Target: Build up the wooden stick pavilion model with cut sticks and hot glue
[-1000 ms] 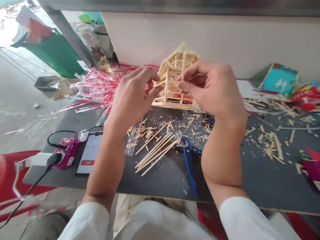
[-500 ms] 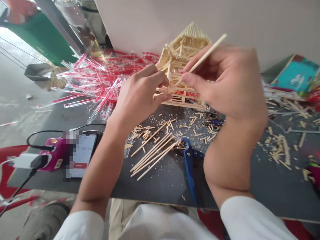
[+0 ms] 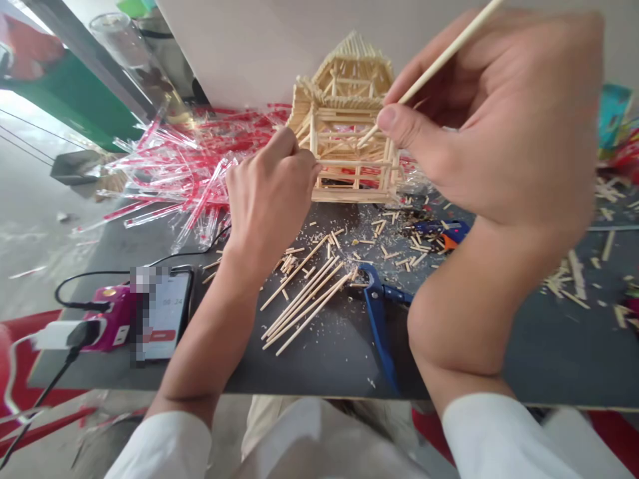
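Note:
A small model house (image 3: 355, 114) built of thin wooden sticks stands at the back of the dark table. My left hand (image 3: 274, 189) is closed at its left front corner, with the fingertips partly hidden behind the knuckles. In my right hand (image 3: 479, 126), a wooden stick (image 3: 444, 56) is pinched between thumb and fingers. It slants down to the left, its lower end in front of the house's open front. Several loose wooden sticks (image 3: 304, 303) lie on the table below, beside a blue-handled cutter (image 3: 377, 319).
Red and clear plastic wrappers (image 3: 200, 159) are heaped at the left rear. A phone (image 3: 167, 313) and a purple power adapter (image 3: 112, 316) with cables lie front left. A blue glue gun (image 3: 434, 228) and cut stick scraps (image 3: 399, 256) are near my right forearm. A bottle (image 3: 134, 60) stands behind.
The house now faces me more squarely. My right hand has risen to the right with the stick, and my left hand's fingers have curled in more at the house's corner.

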A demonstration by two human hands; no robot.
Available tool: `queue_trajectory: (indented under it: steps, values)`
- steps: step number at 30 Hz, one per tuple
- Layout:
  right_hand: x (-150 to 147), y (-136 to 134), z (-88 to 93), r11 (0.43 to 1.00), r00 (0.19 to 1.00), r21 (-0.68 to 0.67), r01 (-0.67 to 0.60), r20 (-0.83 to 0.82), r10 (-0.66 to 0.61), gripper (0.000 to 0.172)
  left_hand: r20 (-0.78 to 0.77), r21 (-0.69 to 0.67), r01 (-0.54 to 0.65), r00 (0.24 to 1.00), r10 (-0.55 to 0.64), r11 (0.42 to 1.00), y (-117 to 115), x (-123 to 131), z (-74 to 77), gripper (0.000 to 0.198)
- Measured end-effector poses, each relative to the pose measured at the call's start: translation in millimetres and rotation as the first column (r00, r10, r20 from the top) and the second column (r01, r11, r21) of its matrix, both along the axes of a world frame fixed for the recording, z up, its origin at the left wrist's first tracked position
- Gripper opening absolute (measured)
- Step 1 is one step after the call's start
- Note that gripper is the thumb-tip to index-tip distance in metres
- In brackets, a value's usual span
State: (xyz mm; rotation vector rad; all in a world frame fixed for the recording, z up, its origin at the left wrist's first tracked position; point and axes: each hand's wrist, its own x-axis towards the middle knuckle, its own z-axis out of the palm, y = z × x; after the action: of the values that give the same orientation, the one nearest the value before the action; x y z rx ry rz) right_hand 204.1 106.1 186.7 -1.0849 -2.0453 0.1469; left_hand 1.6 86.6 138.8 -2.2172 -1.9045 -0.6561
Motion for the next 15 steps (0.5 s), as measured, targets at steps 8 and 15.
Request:
queue_trajectory:
  steps: [8,15]
  values:
    - [15.6,-15.4,4.3,0.998,0.997,-0.043,0.043,0.062,-0.040,0.006,0.031,-0.013,-0.035,0.999,0.035,0.999,-6.4,6.3,2.4,0.026]
    - [23.7,-16.1,6.9,0.994,0.991,-0.035,0.107,0.082,-0.104,0.007,0.015,0.098,0.025,1.000,-0.027,0.995,-1.8,-6.3,3.7,0.025]
